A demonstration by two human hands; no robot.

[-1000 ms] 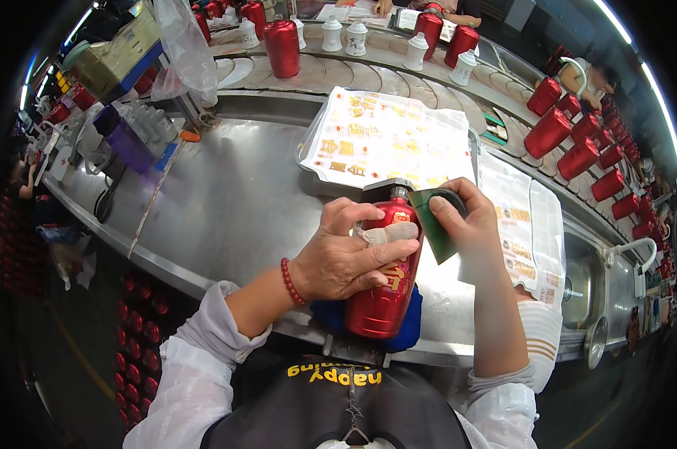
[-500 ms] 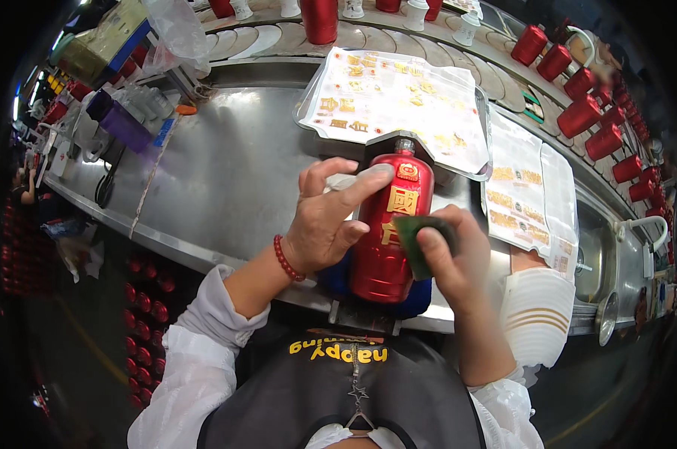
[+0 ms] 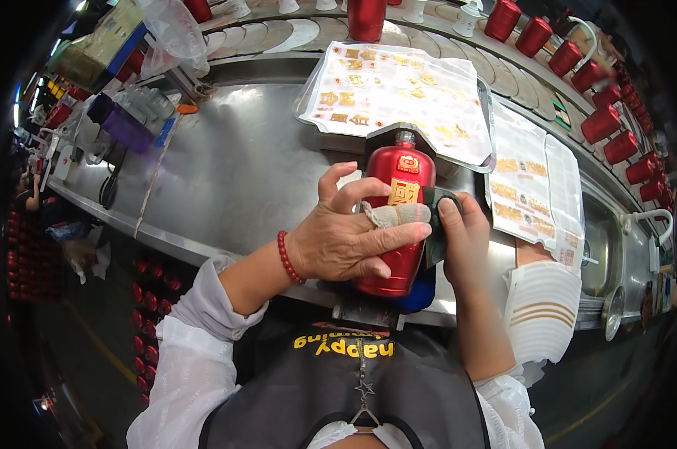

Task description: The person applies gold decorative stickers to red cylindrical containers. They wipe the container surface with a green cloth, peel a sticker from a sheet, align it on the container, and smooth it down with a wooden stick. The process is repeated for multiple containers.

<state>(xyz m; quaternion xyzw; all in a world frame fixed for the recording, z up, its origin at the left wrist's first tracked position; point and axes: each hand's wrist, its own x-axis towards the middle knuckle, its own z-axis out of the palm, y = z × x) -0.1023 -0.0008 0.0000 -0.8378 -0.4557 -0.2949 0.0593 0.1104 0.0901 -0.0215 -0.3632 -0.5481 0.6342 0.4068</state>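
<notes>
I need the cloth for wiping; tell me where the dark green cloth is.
In the head view, the dark green cloth is pressed by the right hand against the right side of the red bottle.

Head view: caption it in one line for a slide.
Left hand steadies a glossy red bottle on a steel bench while right hand presses a dark cloth against it.
</notes>
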